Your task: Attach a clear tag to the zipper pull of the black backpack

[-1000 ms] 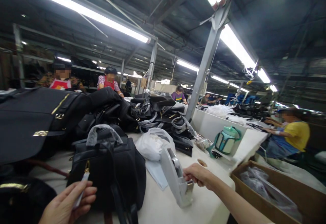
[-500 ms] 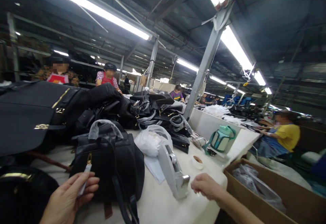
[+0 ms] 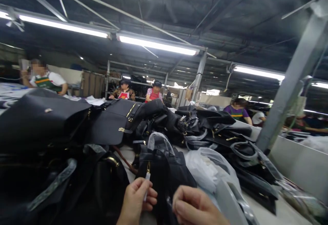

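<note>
A black backpack [image 3: 176,165] stands upright before me, its top handle [image 3: 160,141] wrapped in clear plastic. My left hand [image 3: 139,197] pinches the zipper pull [image 3: 148,176] on its front; the pull hangs from a gold slider and has a whitish wrap. Just right of it, my right hand [image 3: 196,206] is closed with fingers curled, in front of the backpack's lower part. Whether a small piece is between those fingertips I cannot make out. Beside the right hand is a grey tape dispenser [image 3: 232,204], partly cut off by the frame's bottom.
Black bags [image 3: 107,122] are heaped on the left and across the back of the table. A white plastic bag [image 3: 205,170] lies behind the dispenser. A metal post [image 3: 289,78] rises at right beside a low white partition [image 3: 294,160]. Several co-workers sit farther off.
My view has swung left. My right hand has moved from beside the tape dispenser to near the left hand, in front of the backpack. My left hand keeps its pinch on the zipper pull.
</note>
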`<action>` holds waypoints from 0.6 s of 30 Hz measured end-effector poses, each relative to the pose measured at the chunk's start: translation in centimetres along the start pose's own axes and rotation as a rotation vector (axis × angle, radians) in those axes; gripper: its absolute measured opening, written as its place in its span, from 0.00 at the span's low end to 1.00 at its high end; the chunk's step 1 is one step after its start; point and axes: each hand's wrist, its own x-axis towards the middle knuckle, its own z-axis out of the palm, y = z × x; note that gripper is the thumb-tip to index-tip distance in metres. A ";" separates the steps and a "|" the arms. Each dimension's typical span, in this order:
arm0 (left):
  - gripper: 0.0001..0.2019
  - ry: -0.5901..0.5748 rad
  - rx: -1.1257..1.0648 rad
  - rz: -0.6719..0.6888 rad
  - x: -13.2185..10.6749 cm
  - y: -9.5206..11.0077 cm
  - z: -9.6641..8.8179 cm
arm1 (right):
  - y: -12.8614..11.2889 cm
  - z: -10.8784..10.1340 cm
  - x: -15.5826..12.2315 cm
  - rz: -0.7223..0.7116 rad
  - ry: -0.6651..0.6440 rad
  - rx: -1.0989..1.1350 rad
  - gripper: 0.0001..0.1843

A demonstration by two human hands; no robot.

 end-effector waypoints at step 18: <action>0.30 -0.091 0.064 0.086 -0.9 -0.8 -0.4 | 1.1 2.1 10.1 0.126 0.173 -0.377 0.11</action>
